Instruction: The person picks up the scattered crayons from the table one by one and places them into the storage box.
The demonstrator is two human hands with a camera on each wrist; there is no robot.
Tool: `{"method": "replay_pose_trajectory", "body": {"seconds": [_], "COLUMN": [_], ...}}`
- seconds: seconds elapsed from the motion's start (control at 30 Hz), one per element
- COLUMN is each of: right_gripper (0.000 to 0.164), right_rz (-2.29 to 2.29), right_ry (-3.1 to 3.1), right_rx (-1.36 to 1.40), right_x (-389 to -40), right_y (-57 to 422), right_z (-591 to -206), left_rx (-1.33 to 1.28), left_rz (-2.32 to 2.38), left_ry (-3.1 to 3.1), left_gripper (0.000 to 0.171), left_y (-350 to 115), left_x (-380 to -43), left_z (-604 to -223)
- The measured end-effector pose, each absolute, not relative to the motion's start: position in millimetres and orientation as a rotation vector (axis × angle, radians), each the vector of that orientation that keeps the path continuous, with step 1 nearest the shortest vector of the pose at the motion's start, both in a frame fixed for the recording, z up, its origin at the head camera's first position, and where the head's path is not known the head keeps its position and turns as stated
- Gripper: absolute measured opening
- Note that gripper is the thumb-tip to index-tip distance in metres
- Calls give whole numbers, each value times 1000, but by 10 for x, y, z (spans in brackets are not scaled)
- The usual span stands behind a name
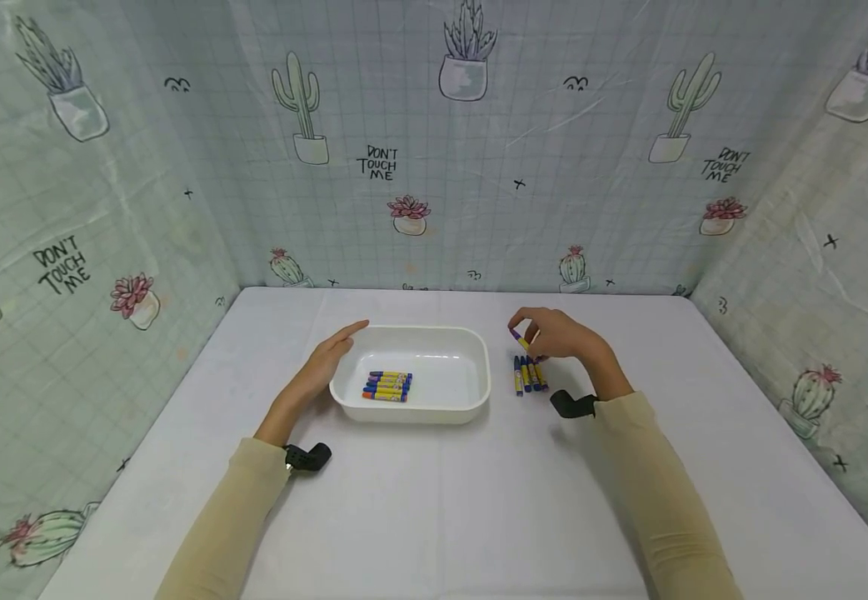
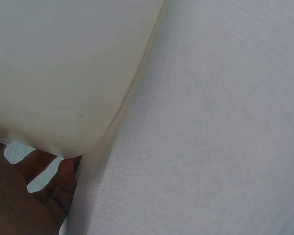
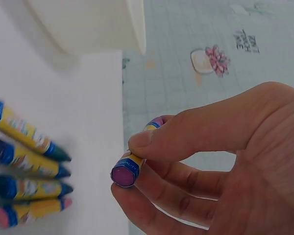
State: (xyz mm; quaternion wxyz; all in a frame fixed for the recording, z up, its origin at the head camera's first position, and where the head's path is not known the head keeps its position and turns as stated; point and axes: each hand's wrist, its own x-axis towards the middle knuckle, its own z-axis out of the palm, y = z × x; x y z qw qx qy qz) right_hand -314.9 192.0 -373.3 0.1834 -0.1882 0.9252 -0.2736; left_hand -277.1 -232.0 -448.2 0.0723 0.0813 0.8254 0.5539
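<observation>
Reaching in from the lower left and lower right of the head view, two beige sleeves (image 1: 227, 508) led to the hands. At centre stood a white rectangular tray (image 1: 445, 379), a row of crayons (image 1: 386, 386) lying crosswise in its left part; the left hand (image 1: 324, 364) rested against its left end, fingers extended. To its right, four loose crayons (image 1: 526, 377) lay on the white table (image 1: 419, 517), long axes running up the frame. Just beyond these, the right hand (image 1: 557, 335) pinched a purple-ended crayon (image 3: 130, 166), which slanted from upper left to lower right, apart from the tray's right end and oblique to the row inside. Behind rose a cactus-print backdrop (image 1: 516, 242).
</observation>
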Motion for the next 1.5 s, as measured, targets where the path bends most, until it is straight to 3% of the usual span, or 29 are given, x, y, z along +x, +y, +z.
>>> {"method": "replay_pose_trajectory", "body": {"seconds": [0.53,1.07,1.5], "right_gripper": [57,55,56], "right_rz": [-696,-428,-339], "right_ry": [2530,2401,2356], "right_rx": [-762,-1028,-1022], "right_x": [-3298,-3363,-3345], "right_y": [1065,179,-162], "right_z": [-3420,-3486,-3688], "left_rx": [252,285,314], "left_rz": [1677,1648,1601], "left_ry": [2477,2517,2574], "left_gripper": [49,49,49], "left_y": [-2319,-2333,-2337], "left_x": [-2773,-2803,-2833], "left_z": [-4500,-4513,-4533]}}
